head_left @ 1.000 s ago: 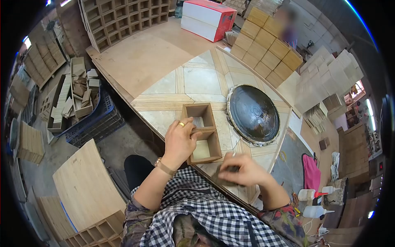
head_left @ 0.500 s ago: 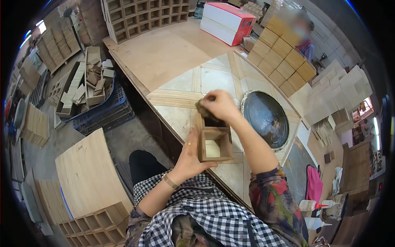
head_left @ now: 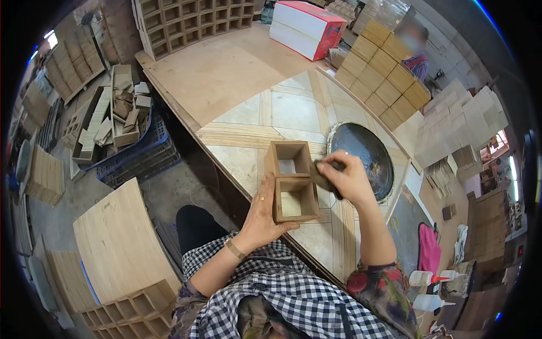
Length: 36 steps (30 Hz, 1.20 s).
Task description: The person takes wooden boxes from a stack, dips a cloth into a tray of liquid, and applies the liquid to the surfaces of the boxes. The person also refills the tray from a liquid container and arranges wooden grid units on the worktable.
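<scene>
A small wooden box [head_left: 296, 178] with two open square compartments stands on the patterned tabletop [head_left: 234, 161], openings facing up. My left hand [head_left: 261, 212] grips its near left corner, fingers along the left side and thumb across the front. My right hand [head_left: 351, 178] is closed around a dark, crumpled rag [head_left: 322, 176], which is at the box's right side near the divider. Part of the rag is hidden by my fingers. Just beyond that hand lies a round black dish [head_left: 361, 148] with a pale, crusted rim and a dark, shiny inside.
Wooden cubby racks [head_left: 195, 25] and a red-and-white carton [head_left: 305, 31] stand at the back. Stacked wooden blocks [head_left: 381, 73] rise at the far right, with a person behind. A blue crate [head_left: 135, 161] of wood scraps sits left; glue bottles [head_left: 432, 302] are lower right.
My right hand has moved with the rag from the box's far end toward me and to its right side, uncovering the far compartment. My left hand stays on the box.
</scene>
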Each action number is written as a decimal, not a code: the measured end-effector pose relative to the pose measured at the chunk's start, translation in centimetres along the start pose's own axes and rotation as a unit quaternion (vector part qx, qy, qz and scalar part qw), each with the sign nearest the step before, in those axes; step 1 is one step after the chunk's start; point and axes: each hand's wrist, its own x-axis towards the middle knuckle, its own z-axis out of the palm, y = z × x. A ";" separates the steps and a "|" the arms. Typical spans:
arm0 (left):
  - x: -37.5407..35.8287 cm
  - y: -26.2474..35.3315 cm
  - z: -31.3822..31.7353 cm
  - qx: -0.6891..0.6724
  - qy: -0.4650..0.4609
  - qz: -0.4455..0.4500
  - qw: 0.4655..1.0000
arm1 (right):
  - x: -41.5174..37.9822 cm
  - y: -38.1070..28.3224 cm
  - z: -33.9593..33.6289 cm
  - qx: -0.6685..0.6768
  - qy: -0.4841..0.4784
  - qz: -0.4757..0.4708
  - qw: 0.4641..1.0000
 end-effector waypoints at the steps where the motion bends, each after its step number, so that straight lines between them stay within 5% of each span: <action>1: 0.1 0.0 0.1 0.005 0.002 0.006 1.000 | 0.5 0.8 0.8 -0.020 -0.001 0.017 1.000; 7: 0.2 -0.1 1.1 0.005 0.028 0.013 1.000 | 0.2 -2.7 5.6 -0.132 -0.001 -0.013 0.991; 10: 0.6 -0.3 1.0 -0.057 -0.006 -0.023 0.998 | -1.1 -2.7 7.0 -0.054 -0.042 -0.129 0.989; 13: 1.2 -1.0 0.9 -0.091 -0.092 0.000 0.992 | -1.2 -3.2 5.8 0.085 -0.211 -0.152 0.962; 15: 0.5 -0.4 0.7 -0.064 -0.012 0.003 0.998 | 0.7 -2.1 4.3 0.129 -0.185 -0.135 0.965; 17: 0.1 0.4 0.4 -0.032 0.030 -0.013 0.999 | 3.2 -1.3 3.3 0.138 -0.083 0.007 0.987; 19: 0.8 1.8 -0.6 0.023 0.047 0.061 0.997 | 6.2 1.1 3.5 0.057 0.020 -0.003 0.998; 24: 5.4 4.4 -1.5 0.205 0.055 0.189 0.959 | 8.9 -0.9 5.6 -0.047 -0.025 -0.096 0.994; 27: 7.7 3.0 -0.5 0.313 -0.037 0.111 0.942 | 9.2 -1.5 7.2 -0.157 -0.081 -0.086 0.980; 28: 7.9 2.7 -0.1 0.301 0.039 0.166 0.938 | 9.0 -1.7 6.7 -0.173 -0.077 -0.079 0.979; 35: 7.8 2.8 -0.2 0.313 0.039 0.144 0.938 | 7.7 4.3 -0.7 -0.321 -0.027 0.072 0.944; 36: 7.8 2.4 0.0 0.307 0.055 0.150 0.938 | 7.2 5.7 -1.2 -0.247 0.020 0.067 0.966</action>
